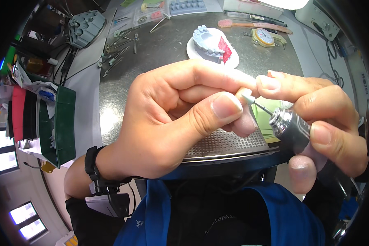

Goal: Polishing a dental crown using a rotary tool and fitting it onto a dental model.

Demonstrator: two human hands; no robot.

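Observation:
Between the thumb and fingertips of my left hand (164, 115) is a small cream-coloured dental crown (244, 91), mostly hidden by the fingers. My right hand (332, 110) is closed around a dark rotary handpiece (293, 129) with a silver collar. From its collar runs a thin shank ending in a pale, cone-shaped grinding bit (248, 99), whose tip meets the crown or lies right against it; I cannot tell which. My right fingertips rest close to the left ones. Beyond both hands a grey-blue dental model (207, 40) with a red patch stands on a white base.
A perforated metal grille (229, 142) and green paper (264, 121) lie below my hands. Farther back are a dial caliper (263, 37) and a toothbrush (250, 26). Loose burs (118, 55) lie at left, near a grey holder block (86, 28) and a green bin (65, 123).

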